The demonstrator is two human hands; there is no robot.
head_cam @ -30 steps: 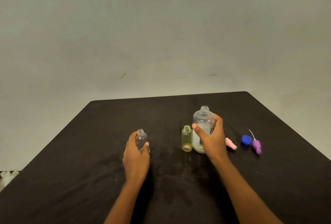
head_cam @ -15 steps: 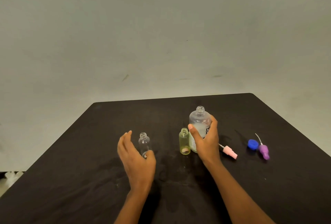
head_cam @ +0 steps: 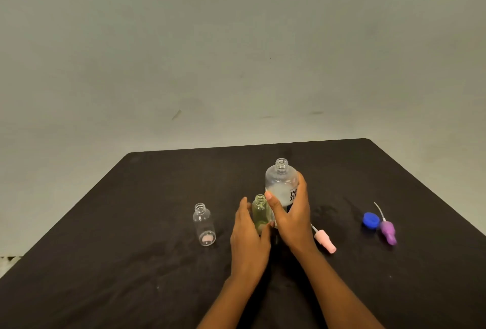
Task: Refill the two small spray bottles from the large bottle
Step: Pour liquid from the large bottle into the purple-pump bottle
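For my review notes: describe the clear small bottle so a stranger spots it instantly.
On the black table, look left of the left hand. The clear small bottle stands alone, uncapped; unlike the yellowish bottle and large bottle, no hand is around it.

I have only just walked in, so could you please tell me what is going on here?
A person's right hand grips the uncapped large bottle, upright, while the left hand curls round the open yellow bottle beside it. The clear bottle stands open, untouched, further left on the table. A pink sprayer, blue cap and purple sprayer lie to the right. No pouring is under way.
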